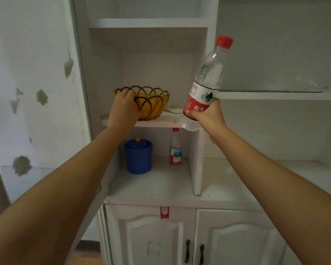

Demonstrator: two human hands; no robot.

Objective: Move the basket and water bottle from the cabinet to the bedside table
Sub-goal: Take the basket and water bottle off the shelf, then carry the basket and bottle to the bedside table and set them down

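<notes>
A yellow basket with a dark scalloped rim sits on a white cabinet shelf. My left hand wraps over the basket's near left rim, thumb against its side. My right hand holds a clear water bottle with a red cap and red label, gripped low on the label. The bottle is lifted off the shelf and tilted slightly right, in front of the shelf's right upright.
Below the shelf stand a blue lidded pot and a small red-capped bottle. A small white object lies beside the basket. Cabinet doors with dark handles are beneath. A marked wall is to the left.
</notes>
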